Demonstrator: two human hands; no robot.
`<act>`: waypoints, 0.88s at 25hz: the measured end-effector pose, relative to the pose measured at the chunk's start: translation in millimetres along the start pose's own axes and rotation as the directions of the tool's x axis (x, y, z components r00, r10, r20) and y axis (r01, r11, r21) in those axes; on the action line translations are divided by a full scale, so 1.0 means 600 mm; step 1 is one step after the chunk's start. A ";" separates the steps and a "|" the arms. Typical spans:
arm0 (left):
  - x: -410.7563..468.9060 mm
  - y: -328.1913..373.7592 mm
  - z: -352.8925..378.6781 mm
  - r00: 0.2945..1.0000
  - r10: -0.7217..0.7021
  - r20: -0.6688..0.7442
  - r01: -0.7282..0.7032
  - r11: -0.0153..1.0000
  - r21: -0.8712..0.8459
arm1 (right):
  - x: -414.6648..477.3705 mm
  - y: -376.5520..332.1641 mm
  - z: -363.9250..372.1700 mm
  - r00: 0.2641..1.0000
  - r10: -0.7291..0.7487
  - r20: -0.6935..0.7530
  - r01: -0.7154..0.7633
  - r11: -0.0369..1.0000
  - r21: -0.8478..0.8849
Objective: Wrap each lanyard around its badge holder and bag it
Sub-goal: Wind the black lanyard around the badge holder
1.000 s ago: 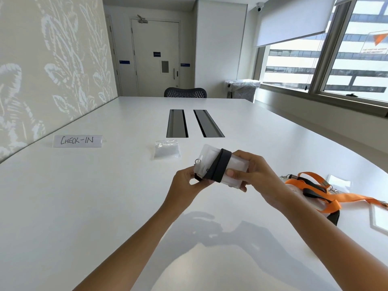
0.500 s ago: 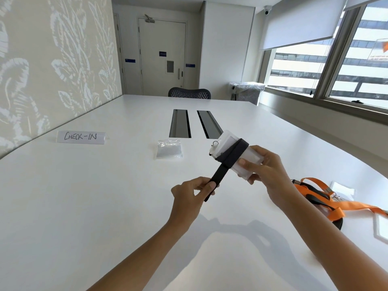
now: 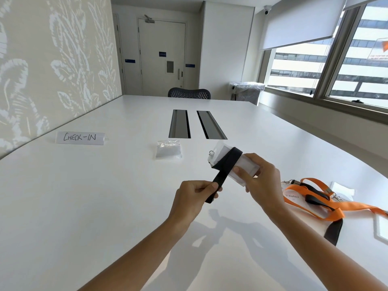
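Note:
My right hand (image 3: pixel 259 179) grips a clear badge holder (image 3: pixel 244 166) above the white table (image 3: pixel 84 196). A black lanyard (image 3: pixel 227 162) is wound around the holder, and its loose end runs down and to the left. My left hand (image 3: pixel 193 198) pinches that loose end between thumb and fingers. A metal ring shows at the holder's far corner. A small stack of clear plastic bags (image 3: pixel 169 149) lies flat on the table beyond my hands. To the right lies a pile of orange lanyards (image 3: pixel 315 198) over more badge holders, with a second black strap (image 3: pixel 333 229) among them.
A folded "CHECK-IN" sign (image 3: pixel 80 138) stands at the left near the wall. Two dark cable slots (image 3: pixel 196 124) sit in the table's middle. A loose white card (image 3: pixel 381 228) lies at the right edge. A black chair (image 3: pixel 189 93) stands at the far end.
My left hand has drawn away from the holder, down and to the left, pulling the lanyard's loose end out taut. My right hand has lifted the holder slightly to the right.

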State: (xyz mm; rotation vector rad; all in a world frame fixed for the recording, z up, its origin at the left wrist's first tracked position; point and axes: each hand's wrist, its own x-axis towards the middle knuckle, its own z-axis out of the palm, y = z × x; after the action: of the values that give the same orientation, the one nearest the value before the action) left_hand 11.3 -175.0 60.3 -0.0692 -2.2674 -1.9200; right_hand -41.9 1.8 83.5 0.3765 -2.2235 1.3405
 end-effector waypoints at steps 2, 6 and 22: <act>0.003 0.010 -0.007 1.000 -0.004 0.011 0.004 1.000 -0.018 | -0.011 -0.004 0.006 0.994 -0.109 0.007 0.109 0.990 -0.090; 0.003 0.019 -0.017 0.999 -0.051 0.013 0.052 0.996 -0.071 | -0.026 -0.003 0.009 0.933 -0.356 0.046 0.358 0.913 -0.198; -0.022 0.035 -0.025 0.986 -0.163 0.047 0.169 0.969 -0.183 | -0.047 0.019 0.022 0.548 -0.822 0.152 0.678 0.330 -0.657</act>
State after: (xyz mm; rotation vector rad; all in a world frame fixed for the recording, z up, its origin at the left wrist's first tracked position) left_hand 29.1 -185.2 81.2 0.0702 -2.1681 -2.2277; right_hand -27.9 -5.1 54.3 0.8257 -1.7432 0.0271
